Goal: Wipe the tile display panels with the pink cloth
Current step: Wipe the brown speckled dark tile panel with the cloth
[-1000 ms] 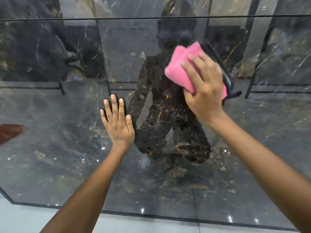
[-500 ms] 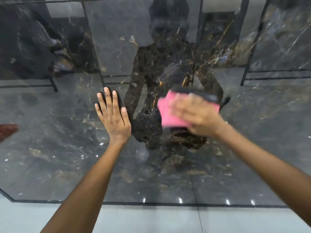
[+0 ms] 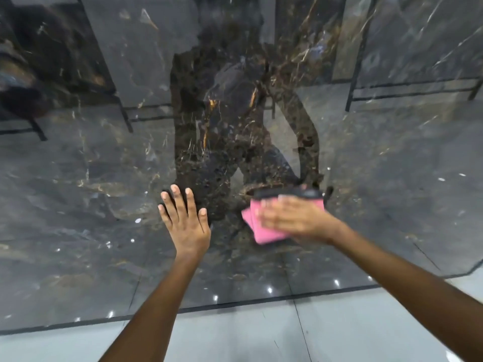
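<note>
Glossy dark marble tile panel (image 3: 78, 205) filling most of the view, veined in gold and white, with a dim reflection of a crouched person down its middle. Pale floor tiles (image 3: 261, 335) along the near edge, below the panel's dark bottom border.

Left hand (image 3: 186, 221) laid flat against the panel just left of centre – fingers straight and slightly spread, pointing up, palm on the glossy surface, holding nothing.

Right hand (image 3: 292, 218) just to the right of it, blurred by motion, pressed over the pink cloth (image 3: 261, 232). Fingers stretched roughly flat across the cloth and pointing left, pushing it against the panel rather than curling round it; thumb position hard to tell through the blur. Folded pink cloth sticking out past the fingertips to the left and below the palm, touching the panel low in its centre, close to the left hand but apart from it. Dark mirrored shape of hand and cloth directly above the knuckles.

Both bare forearms reaching in from the near edge – left one from bottom centre, right one from the bottom right corner.
</note>
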A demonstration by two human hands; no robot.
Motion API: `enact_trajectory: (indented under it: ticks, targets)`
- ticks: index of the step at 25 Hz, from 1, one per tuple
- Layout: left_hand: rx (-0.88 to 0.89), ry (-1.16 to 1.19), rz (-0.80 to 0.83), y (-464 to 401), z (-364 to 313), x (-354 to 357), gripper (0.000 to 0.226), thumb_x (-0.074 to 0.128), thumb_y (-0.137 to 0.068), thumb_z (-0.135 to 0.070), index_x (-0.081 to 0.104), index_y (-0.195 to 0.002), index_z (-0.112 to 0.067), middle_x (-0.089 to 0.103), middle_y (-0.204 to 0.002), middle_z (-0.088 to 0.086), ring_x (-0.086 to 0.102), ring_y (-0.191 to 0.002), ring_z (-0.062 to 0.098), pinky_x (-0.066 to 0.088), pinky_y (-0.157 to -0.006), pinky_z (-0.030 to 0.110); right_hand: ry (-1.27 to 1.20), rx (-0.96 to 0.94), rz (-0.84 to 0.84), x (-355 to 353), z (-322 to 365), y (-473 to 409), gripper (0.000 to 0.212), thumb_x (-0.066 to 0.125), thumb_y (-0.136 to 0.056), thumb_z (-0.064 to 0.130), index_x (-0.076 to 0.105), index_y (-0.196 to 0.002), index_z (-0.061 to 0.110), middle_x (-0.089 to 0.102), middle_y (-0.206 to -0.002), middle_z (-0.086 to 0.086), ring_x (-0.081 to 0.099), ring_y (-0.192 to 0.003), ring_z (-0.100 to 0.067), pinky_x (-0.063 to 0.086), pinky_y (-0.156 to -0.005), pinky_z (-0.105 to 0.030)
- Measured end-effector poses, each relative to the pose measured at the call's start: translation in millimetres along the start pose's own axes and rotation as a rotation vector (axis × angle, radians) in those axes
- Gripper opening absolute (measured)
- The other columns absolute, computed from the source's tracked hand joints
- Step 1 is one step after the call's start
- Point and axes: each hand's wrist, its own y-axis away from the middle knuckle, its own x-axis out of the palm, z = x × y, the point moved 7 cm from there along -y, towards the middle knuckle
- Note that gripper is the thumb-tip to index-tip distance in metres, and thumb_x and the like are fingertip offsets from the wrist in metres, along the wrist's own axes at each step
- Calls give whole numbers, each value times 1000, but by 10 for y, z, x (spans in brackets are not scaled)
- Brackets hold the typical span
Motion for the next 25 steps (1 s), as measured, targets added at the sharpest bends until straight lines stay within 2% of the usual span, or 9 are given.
enact_trajectory:
  ticks: [2, 4, 6, 9, 12, 15, 19, 22, 25]
  targets:
    - [-2, 33, -44, -4, 1, 11, 56, 15, -106, -38, -4, -156, -22, -15, -163, -2, -12, -150, 23, -5, -121, 42, 44, 366, -327, -459, -549, -367, 43, 51, -89, 7, 57, -131, 12, 51, -140, -7, 43, -132, -25, 25, -111, -40]
    - [23, 42, -89, 10, -7, 40, 55, 14, -105, -38, 1, -156, -22, -10, -163, -2, -8, -150, 23, -2, -122, 42, 102, 633, -489, -464, -622, -547, 39, 46, -91, 10, 62, -127, 11, 57, -135, -9, 45, -131, -26, 30, -107, -41]
    - [34, 45, -115, -7, 14, 61, 54, 12, -105, -38, 5, -157, -22, -6, -164, -2, -3, -151, 24, 2, -122, 43, 217, 446, -314, 47, -33, -619, 45, 55, -88, 9, 55, -133, 10, 57, -136, -7, 46, -131, -24, 33, -109, -43]
    - [57, 48, -128, 39, 20, 28, 54, 13, -105, -37, 4, -157, -23, -6, -164, -2, -3, -151, 24, 2, -122, 44, 194, -108, 246, 1031, 1046, -60, 66, 77, -75, 10, 53, -136, 15, 53, -141, -1, 45, -134, -19, 3, -122, -44]
    - [68, 31, -139, 14, -1, 14, 54, 16, -105, -35, 4, -157, -21, 2, -163, 11, 1, -150, 32, 1, -121, 44, -10, -232, 220, 809, 966, 241, 54, 78, -71, 8, 63, -122, 14, 65, -125, -1, 53, -124, -19, 6, -120, -44]
    - [-58, 94, -106, 193, -54, 95, 52, 22, -106, -31, 16, -155, -17, 21, -152, 25, 9, -143, 42, 1, -121, 44, 9, 170, -154, -2, -131, 195, 46, 56, -83, 9, 51, -129, 12, 61, -130, -8, 46, -127, -24, 12, -117, -43]
    - [14, 75, 110, 1135, -207, 416, 54, 26, -106, -34, 5, -156, -29, -3, -163, 13, -5, -149, 34, 3, -119, 49, 128, 733, -376, -67, -455, 463, 45, 50, -87, 27, 46, -131, 14, 46, -142, -7, 35, -138, -26, 14, -115, -43]
    - [43, 32, 180, 1401, -107, 594, 55, 24, -107, -36, 2, -156, -29, -14, -163, 3, -14, -149, 27, -2, -119, 47, 198, 579, 66, 870, 502, 804, 71, 53, -77, 34, 29, -142, 18, 24, -155, -2, 14, -146, -21, 4, -118, -45]
    - [59, 13, 145, 1419, -81, 631, 56, 24, -107, -35, -2, -156, -28, -18, -162, 2, -17, -149, 27, -8, -120, 45, 93, 204, 527, 1421, 1297, 1196, 88, 65, -65, 23, 29, -146, 19, 32, -155, 4, 20, -143, -20, -10, -120, -44]
